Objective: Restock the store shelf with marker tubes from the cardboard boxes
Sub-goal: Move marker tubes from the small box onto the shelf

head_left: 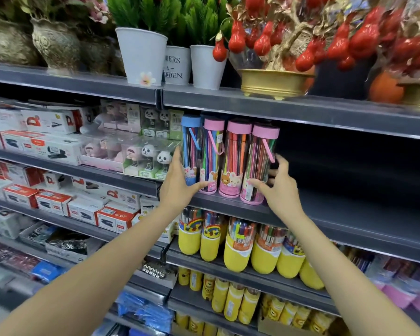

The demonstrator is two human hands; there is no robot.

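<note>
Four clear marker tubes stand in a row at the front edge of the dark shelf (349, 214): one with a blue lid (190, 141) at the left, then three with pink lids (237, 151). My left hand (177, 187) holds the blue-lidded tube, fingers up its left side and thumb across the front near the bases. My right hand (281, 190) holds the rightmost pink-lidded tube (260, 161), fingers round its right side and thumb across its lower front. Both hands bracket the row. No cardboard box is in view.
The upper shelf's front edge (277, 105) sits just above the tube lids, carrying white plant pots (142, 54). Boxed panda figures (150, 158) stand directly left of the row. Yellow marker tubes (235, 253) fill the shelf below. Stapler boxes (51, 122) fill the left shelves.
</note>
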